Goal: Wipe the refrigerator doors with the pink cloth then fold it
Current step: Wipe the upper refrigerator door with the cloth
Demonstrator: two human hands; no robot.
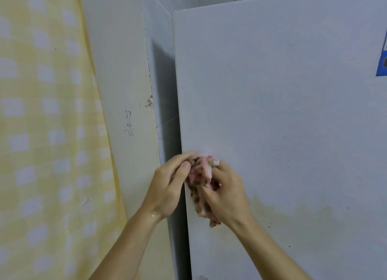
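1. Fabric in a crumpled wad: the pink cloth (202, 181), with darker patterned patches, is bunched between both hands, low in the middle of the view.
2. It sits right at the left edge of the refrigerator door (282, 112). Whether it presses on the surface cannot be told.
3. The left hand (167, 187) has its grip closed on the cloth. Thumb and fingers curl over the upper left part of the wad, and the fingertips reach the door's edge.
4. The right hand (226, 194) also grips the cloth, its fingers curled into the folds from the right. A tail of fabric hangs down below the heel of this hand.
5. Both forearms are bare and rise from the bottom edge of the view, meeting at the cloth.
6. The door is pale grey-white and fills the right half. A brownish stain (282, 208) with scattered dark specks spreads across its lower part, to the right of the hands.
7. A blue sticker (381, 64) shows at the far right edge of the door, cut off by the frame.
8. The side panel (159, 70) of the refrigerator lies in shadow, left of the door edge and just beside the wall (117, 59).
9. The wall is cream. It carries small handwritten numbers (128, 123), and there is a patch of chipped paint (149, 102) at its corner.
10. A yellow and white checked curtain (41, 112) hangs over the left side of the view.
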